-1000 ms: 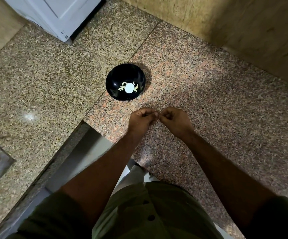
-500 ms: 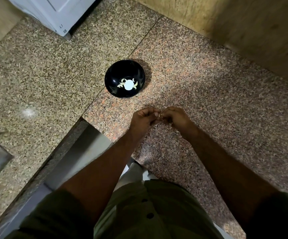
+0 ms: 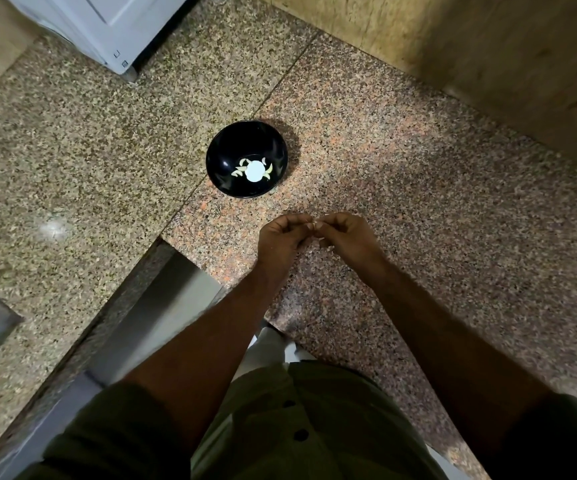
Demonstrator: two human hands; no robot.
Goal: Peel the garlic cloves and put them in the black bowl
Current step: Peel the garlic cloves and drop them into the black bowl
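The garlic clove (image 3: 314,226) is pinched between your left hand (image 3: 282,237) and right hand (image 3: 347,237) fingertips above the worktop (image 3: 418,202), with the black bowl (image 3: 226,150) just beyond, nearer your left hand.

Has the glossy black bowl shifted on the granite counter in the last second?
No. The glossy black bowl sits at the same spot beside the counter's seam line; only the head camera shifted, so the whole view moved together.

both hands, left hand (image 3: 282,237) and right hand (image 3: 346,237), pinch a garlic clove (image 3: 312,226) near black bowl (image 3: 231,150).
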